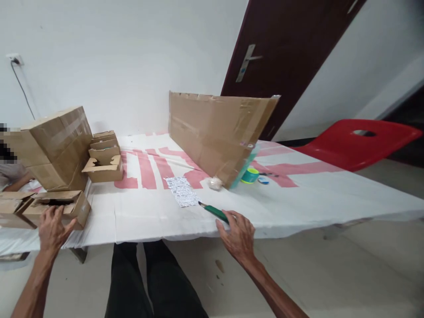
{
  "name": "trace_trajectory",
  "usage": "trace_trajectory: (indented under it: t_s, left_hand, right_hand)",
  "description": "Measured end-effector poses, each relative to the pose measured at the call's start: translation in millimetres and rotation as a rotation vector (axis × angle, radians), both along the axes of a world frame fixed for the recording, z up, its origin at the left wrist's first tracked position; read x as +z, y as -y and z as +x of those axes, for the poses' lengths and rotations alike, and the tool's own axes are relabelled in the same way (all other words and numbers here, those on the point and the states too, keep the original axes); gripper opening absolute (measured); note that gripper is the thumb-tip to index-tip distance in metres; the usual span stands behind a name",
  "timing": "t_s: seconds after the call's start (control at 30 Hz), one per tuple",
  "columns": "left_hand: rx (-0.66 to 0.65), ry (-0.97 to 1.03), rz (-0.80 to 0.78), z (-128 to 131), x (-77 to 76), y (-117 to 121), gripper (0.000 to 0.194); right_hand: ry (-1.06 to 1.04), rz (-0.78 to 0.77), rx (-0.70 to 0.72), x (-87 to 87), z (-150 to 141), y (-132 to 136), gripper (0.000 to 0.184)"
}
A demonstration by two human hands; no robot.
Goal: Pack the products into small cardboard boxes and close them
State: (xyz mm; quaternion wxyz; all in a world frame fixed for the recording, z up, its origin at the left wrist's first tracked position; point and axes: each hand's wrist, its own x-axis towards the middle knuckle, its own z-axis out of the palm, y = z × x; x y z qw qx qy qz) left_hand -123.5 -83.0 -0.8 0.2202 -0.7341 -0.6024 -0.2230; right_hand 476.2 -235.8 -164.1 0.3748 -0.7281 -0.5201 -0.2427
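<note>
My left hand (53, 227) is at the small cardboard box (82, 207) on the table's near left. Its fingers curl over the near rim by the opening, and the thumb lies along the front face. In my right hand (238, 232), above the table's front edge, is a green tool with a narrow dark tip (213, 210), pointing left; its exact kind is unclear. Just beyond that tip lies a sheet of small printed labels (183, 192). A small crumpled clear lump (215, 183) sits to the right of the sheet.
A large flat carton (212, 128) stands on edge at the back. Beside it lie a green tape roll (250, 175) and a blue-and-white disc (263, 180). Nested small boxes (104, 172) and a big carton (56, 145) stand left. A person's arm (20, 182) shows behind. A red chair (357, 145) is at right.
</note>
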Motion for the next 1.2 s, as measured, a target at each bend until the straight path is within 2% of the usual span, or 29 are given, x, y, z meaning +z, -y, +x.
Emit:
trace_trajectory:
  t_s: [0.1,0.2,0.27,0.33,0.4,0.47,0.5,0.57,0.67,0.77,0.87,1.03,1.13,1.2]
  left_hand:
    - [-0.013,0.018,-0.010,37.2,-6.6,19.2,0.053]
    - [-0.034,0.054,-0.049,93.3,-9.5,49.4,0.050]
    - [-0.114,0.073,-0.067,125.1,-7.2,66.4,0.051]
    - [-0.209,0.146,-0.039,138.7,-0.6,74.8,0.053]
    - [-0.190,0.306,0.030,130.2,7.7,71.8,0.054]
    - [-0.103,0.552,0.054,106.8,13.4,57.9,0.059]
    - [-0.082,0.706,0.005,93.8,14.0,48.8,0.065]
    - [-0.116,1.035,-0.203,72.8,10.2,31.8,0.077]
    - [-0.242,1.280,-0.454,64.2,-4.6,20.8,0.084]
    - [-0.320,1.308,-0.508,74.9,-19.9,27.5,0.083]
    - [-0.401,1.272,-0.568,85.6,-27.9,39.8,0.083]
    - [-0.477,1.124,-0.644,87.6,-28.7,47.9,0.078]
    - [-0.547,1.126,-0.680,87.0,-27.6,42.3,0.071]
    - [-0.603,1.141,-0.687,88.7,-26.5,36.2,0.073]
  right_hand:
    - [0.011,0.054,0.098,14.6,-20.9,-5.7,0.033]
    - [-0.003,0.110,0.231,31.4,-48.1,-18.5,0.032]
    - [-0.039,0.138,0.334,43.1,-66.8,-28.2,0.031]
    - [-0.097,0.145,0.444,54.4,-84.8,-36.7,0.030]
    - [-0.174,0.130,0.541,64.1,-101.8,-43.3,0.030]
    - [-0.265,0.093,0.629,71.9,-117.9,-48.4,0.031]
    - [-0.312,0.068,0.674,75.2,-125.6,-50.7,0.032]
    - [-0.405,0.002,0.768,81.3,-140.3,-54.9,0.035]
    - [-0.541,-0.116,0.894,90.9,-159.6,-60.7,0.041]
    - [-0.653,-0.217,0.974,101.0,-173.5,-65.8,0.048]
    - [-0.713,-0.255,0.999,108.2,-179.0,-70.4,0.052]
    - [-0.771,-0.250,0.934,107.3,-170.3,-76.5,0.049]
    - [-0.786,-0.257,0.921,103.8,-163.9,-78.7,0.050]
    - [-0.782,-0.257,0.922,103.1,-162.1,-79.6,0.050]
